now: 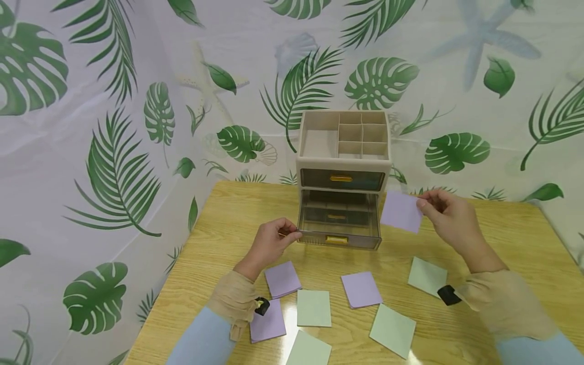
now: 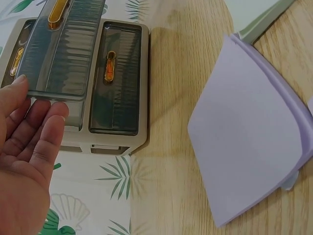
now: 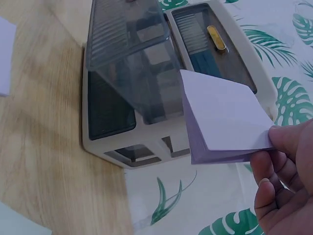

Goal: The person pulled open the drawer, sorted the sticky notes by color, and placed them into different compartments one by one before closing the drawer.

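Purple pads (image 1: 283, 280): two laid near left hand (image 1: 269, 246), one laid in front of drawer unit (image 1: 344, 161), held pad (image 1: 400, 212) raised off tabletop (image 1: 511, 238), just right of middle drawer (image 1: 315, 238).
Left hand: grip clamped on middle drawer; left front corner pinched.
Green pads (image 1: 314, 308): four scattered, rightmost laid below right hand (image 1: 451, 218).
Middle drawer: pulled out, see-through; top drawer (image 1: 342, 179) above is closed.
Right hand: grip clamped on held pad, right corner pinched between thumb and fingers.
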Tool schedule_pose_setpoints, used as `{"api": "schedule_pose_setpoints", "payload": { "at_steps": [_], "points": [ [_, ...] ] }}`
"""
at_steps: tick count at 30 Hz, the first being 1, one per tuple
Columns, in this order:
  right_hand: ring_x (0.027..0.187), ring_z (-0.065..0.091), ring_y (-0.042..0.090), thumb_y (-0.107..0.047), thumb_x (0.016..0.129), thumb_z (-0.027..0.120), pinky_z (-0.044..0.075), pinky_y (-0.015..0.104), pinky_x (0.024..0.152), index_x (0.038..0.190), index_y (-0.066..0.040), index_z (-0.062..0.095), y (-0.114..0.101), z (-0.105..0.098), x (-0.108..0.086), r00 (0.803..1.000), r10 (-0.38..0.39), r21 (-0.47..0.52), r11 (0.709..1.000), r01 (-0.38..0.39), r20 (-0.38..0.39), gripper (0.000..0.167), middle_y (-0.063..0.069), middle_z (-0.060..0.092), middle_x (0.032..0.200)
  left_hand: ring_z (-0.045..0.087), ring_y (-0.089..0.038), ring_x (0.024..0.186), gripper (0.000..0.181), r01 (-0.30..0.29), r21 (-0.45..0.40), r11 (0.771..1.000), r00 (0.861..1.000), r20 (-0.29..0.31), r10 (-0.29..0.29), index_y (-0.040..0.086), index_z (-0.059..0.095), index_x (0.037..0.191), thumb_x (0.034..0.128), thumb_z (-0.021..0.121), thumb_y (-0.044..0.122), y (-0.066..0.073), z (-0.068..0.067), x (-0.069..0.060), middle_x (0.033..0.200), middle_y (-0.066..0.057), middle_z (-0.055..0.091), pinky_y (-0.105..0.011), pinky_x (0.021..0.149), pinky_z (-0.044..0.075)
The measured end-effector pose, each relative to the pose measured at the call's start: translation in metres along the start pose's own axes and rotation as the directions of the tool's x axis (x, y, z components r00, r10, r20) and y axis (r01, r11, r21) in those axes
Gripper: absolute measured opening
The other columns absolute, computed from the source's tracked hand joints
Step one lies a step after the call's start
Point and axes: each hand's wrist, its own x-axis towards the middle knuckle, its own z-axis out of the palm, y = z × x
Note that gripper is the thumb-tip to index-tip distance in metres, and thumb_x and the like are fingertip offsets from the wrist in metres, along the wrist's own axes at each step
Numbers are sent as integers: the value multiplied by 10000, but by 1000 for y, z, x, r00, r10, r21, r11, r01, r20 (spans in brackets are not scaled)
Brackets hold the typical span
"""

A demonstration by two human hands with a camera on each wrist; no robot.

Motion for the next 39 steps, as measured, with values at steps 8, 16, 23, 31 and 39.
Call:
{"api": "schedule_pose_setpoints", "payload": {
  "at_steps": [8, 16, 23, 31, 39],
  "points": [
    [614, 456, 106, -210, 939, 649, 357, 167, 508, 960, -46, 669, -17, -1, 8, 998, -34, -19, 999, 33, -51, 167, 72, 595, 763, 640, -88, 785, 117, -3, -1, 1000, 1000, -5, 3, 130, 660, 920, 911, 678, 246, 1, 0, -1, 846, 48, 649, -247, 680, 527],
    [607, 476, 117, -165, 934, 653, 372, 170, 502, 953, -46, 675, -34, 9, 15, 997, -80, -2, 997, 80, -23, 123, 71, 624, 771, 639, -90, 781, 124, -13, -5, 1000, 1000, -9, 13, 124, 659, 922, 909, 677, 246, 1, 0, 0, 851, 36, 647, -239, 684, 529],
    [595, 474, 149, -142, 926, 663, 368, 206, 464, 939, -61, 678, -44, 27, 19, 993, -117, 0, 993, 117, 20, 83, 54, 622, 751, 635, -82, 781, 116, -24, -8, 1000, 1000, -11, 24, 120, 660, 924, 915, 670, 235, -1, 2, 0, 854, 39, 644, -231, 692, 528],
    [588, 468, 148, -180, 926, 669, 367, 206, 476, 912, -85, 679, -55, 43, 23, 988, -140, 18, 990, 139, 71, 97, 36, 589, 701, 632, -81, 776, 112, -32, 7, 999, 999, -17, 32, 123, 662, 925, 915, 672, 233, -1, 3, -1, 852, 36, 649, -235, 684, 527],
    [624, 516, 159, -168, 920, 674, 407, 217, 516, 920, -85, 687, -64, 57, 29, 982, -149, 32, 989, 146, 112, 84, 24, 619, 731, 631, -82, 782, 121, -26, 3, 1000, 1000, -17, 26, 127, 665, 925, 916, 664, 248, 0, 1, 0, 855, 38, 648, -236, 694, 527]
  ]
}}
